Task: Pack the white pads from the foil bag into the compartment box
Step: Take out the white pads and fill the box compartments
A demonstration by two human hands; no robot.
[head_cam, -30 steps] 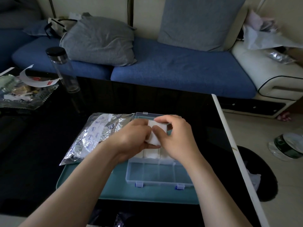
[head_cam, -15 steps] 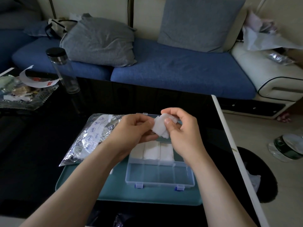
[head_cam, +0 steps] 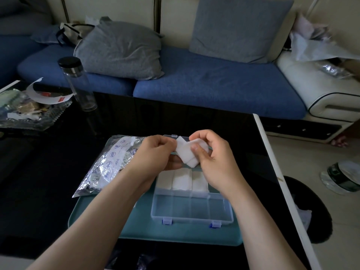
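The left hand [head_cam: 155, 152] and right hand [head_cam: 212, 162] both pinch a clump of white pads [head_cam: 187, 153], held above the far half of the compartment box [head_cam: 191, 210]; the foil bag [head_cam: 109, 164] lies to its left. Whether that clump is one folded pad or several is unclear. Peeling it apart midair could let a piece slip onto the three filled cells [head_cam: 182, 180] or the tray [head_cam: 136, 227].

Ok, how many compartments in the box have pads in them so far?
3, side by side in the box's far row: left pad, middle pad, right pad. The right hand may hide a fourth.
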